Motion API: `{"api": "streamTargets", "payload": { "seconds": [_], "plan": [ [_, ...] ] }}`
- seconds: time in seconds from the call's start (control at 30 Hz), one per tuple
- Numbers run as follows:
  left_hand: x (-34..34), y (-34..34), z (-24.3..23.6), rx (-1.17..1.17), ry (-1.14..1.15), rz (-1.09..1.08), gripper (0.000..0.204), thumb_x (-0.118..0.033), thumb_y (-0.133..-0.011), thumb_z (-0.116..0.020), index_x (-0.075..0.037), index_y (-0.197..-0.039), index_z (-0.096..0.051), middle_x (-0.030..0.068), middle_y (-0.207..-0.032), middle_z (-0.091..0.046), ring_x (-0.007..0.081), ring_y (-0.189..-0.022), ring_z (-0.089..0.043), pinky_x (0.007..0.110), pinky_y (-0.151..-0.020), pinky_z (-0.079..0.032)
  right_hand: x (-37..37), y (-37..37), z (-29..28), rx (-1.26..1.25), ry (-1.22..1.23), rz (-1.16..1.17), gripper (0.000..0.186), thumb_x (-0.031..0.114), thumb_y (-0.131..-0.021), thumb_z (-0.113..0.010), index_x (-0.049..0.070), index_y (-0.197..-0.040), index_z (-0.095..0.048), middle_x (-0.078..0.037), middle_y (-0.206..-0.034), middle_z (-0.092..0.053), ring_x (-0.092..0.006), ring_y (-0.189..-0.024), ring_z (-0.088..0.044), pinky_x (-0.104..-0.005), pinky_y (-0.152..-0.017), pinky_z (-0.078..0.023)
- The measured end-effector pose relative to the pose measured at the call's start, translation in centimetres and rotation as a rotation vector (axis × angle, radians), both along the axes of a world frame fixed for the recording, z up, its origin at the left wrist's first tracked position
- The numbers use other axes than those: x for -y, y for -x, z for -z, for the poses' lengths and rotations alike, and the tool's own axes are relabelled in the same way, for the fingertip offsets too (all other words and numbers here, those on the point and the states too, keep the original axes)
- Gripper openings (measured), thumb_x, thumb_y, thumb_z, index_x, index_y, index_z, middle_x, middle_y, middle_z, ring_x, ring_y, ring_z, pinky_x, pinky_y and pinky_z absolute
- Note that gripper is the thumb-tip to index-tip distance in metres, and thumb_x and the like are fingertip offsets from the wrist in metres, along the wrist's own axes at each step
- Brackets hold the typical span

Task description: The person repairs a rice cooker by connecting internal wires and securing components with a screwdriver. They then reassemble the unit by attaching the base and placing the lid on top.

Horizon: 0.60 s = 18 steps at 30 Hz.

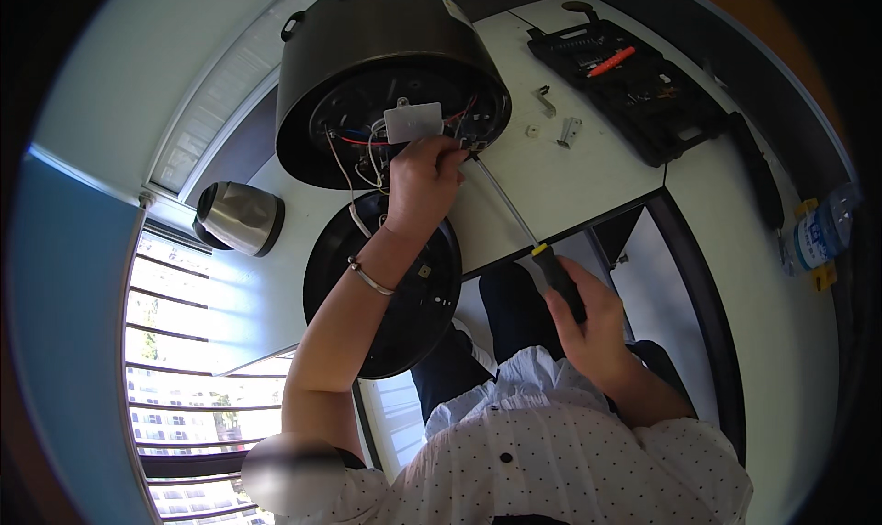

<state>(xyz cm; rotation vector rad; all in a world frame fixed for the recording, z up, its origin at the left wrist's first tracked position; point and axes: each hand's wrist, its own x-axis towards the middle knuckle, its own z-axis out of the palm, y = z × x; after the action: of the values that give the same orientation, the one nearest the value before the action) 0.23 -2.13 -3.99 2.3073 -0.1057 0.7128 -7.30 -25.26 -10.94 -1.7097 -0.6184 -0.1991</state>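
Note:
A dark cooker body (pixel 386 43) lies on its side on the white table, its opened underside toward me. Inside show red, blue and white wires (pixel 372 148) and a pale metal plate (pixel 414 123). My left hand (pixel 424 178) reaches into the lower edge of the opening, fingers closed in a pinch; what they hold is hidden. My right hand (pixel 593 318) grips a long screwdriver (pixel 558 282) by its black handle with a yellow collar. Its tip meets the opening's lower right rim, beside my left fingers. The round black base cover (pixel 413 318) hangs below the body, joined by a white wire.
An open black tool case (pixel 634 93) with a red-handled tool (pixel 611 62) lies at the back right. Nearby are small metal brackets (pixel 570 133). A steel kettle (pixel 241 218) lies at the left. A plastic bottle (pixel 820 231) is far right; the table's front edge (pixel 570 230) is close to me.

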Motion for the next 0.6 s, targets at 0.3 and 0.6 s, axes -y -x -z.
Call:
{"api": "streamTargets", "payload": {
  "seconds": [0.3,0.6],
  "plan": [
    [-0.01,-0.04,-0.14,-0.006,0.012,0.021,0.006,-0.001,-0.079,-0.061,0.003,-0.084,-0.061,0.0115,-0.074,-0.061,0.0161,-0.054,-0.063,0.025,-0.050,-0.049,-0.52,-0.24,0.71,0.363,0.150,0.154,0.037,0.005,-0.079,-0.061,-0.005,-0.112,-0.049,-0.014,-0.073,-0.055,-0.0292,-0.055,-0.054,-0.0360,-0.048,-0.044],
    [-0.07,-0.02,0.14,0.043,-0.050,0.014,0.006,0.000,-0.079,-0.060,0.003,-0.084,-0.060,0.0129,-0.075,-0.060,0.0189,-0.055,-0.063,0.027,-0.051,-0.050,-0.46,-0.24,0.38,0.247,0.047,0.068,0.038,0.004,-0.079,-0.060,-0.006,-0.113,-0.048,-0.015,-0.074,-0.055,-0.0297,-0.057,-0.054,-0.0364,-0.050,-0.044]
  ]
}}
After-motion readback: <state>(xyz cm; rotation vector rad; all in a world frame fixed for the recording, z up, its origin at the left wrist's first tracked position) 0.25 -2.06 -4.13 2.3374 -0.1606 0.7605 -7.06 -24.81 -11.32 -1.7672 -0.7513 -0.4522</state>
